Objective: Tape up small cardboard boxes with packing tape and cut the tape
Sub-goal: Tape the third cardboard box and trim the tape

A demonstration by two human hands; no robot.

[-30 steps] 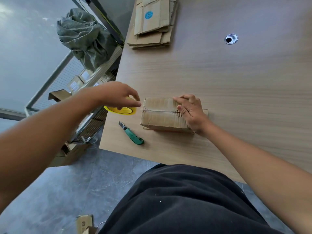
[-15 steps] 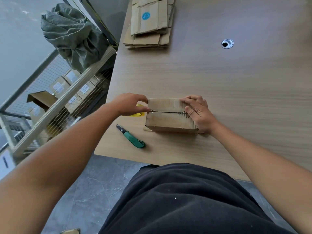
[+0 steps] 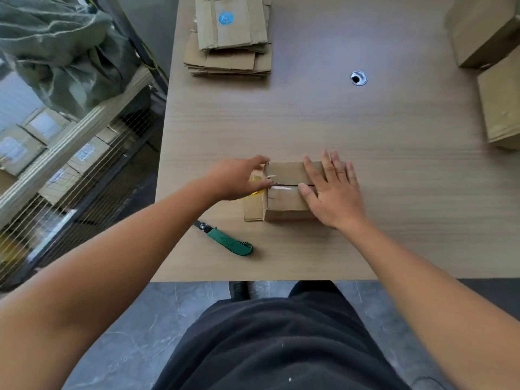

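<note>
A small cardboard box (image 3: 284,202) sits near the front of the wooden table (image 3: 394,170), its top flaps closed along a middle seam. My right hand (image 3: 332,190) lies flat on the box's top right part, fingers spread and straight. My left hand (image 3: 239,178) is at the box's left end and grips a yellow tape roll (image 3: 254,182), mostly hidden under the hand. A strip of clear tape (image 3: 281,188) runs from the roll along the seam toward my right thumb. A green utility knife (image 3: 229,242) lies on the table in front of the box, to its left.
A stack of flattened cardboard boxes (image 3: 230,38) lies at the table's far left. Taped boxes (image 3: 498,80) stand at the far right edge. A round cable hole (image 3: 359,78) is in the tabletop. Left of the table stands a wire shelf (image 3: 70,170) with boxes and a grey-green sack (image 3: 56,46).
My left hand brought the tape roll against the box's left end. My right hand changed from curled fingers on the seam to lying flat on the box top.
</note>
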